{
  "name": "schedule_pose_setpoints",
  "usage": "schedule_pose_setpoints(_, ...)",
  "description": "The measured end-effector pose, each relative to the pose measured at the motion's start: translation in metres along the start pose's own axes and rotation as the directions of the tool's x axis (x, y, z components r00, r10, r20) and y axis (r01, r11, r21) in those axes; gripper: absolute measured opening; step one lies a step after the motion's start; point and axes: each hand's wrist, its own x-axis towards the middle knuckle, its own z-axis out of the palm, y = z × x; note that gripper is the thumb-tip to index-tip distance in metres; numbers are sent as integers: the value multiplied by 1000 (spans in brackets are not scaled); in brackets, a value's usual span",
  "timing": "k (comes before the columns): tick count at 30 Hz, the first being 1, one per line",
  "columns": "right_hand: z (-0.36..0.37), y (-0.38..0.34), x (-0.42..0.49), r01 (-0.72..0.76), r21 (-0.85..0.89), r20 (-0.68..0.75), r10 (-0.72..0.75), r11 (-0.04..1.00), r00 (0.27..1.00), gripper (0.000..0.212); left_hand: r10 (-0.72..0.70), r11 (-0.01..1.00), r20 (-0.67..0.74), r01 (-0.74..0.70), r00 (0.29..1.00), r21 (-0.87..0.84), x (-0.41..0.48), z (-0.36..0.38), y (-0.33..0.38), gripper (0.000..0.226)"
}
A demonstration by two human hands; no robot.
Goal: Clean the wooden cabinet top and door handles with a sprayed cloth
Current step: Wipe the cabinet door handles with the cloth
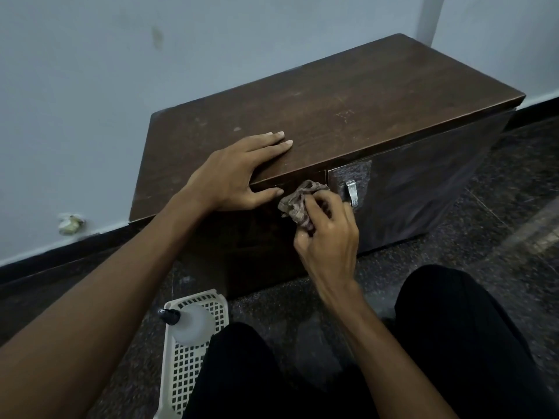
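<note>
A low dark wooden cabinet (348, 95) stands against the wall. My left hand (239, 173) lies flat on its top near the front edge, fingers straight, thumb hooked over the edge. Just below that edge, my right hand (326, 234) grips a crumpled brownish cloth (298, 204) and holds it against the left door's upper right corner. A metal door handle (351, 193) shows on the right door, right beside my fingers. Whatever handle the left door has is hidden behind the cloth and hand.
A white plastic basket (184, 358) sits on the speckled floor (499, 231) at my left knee, with a clear spray bottle (190, 323) lying in it. My knees in black trousers (453, 343) fill the lower frame. The grey wall (90, 101) runs behind the cabinet.
</note>
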Motion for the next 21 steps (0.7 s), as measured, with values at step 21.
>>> schedule_pose_setpoints(21, -23, 3, 28, 186, -238, 192, -142, 953, 971, 17, -21, 1000, -3, 21, 1000, -3, -1, -3, 3, 79)
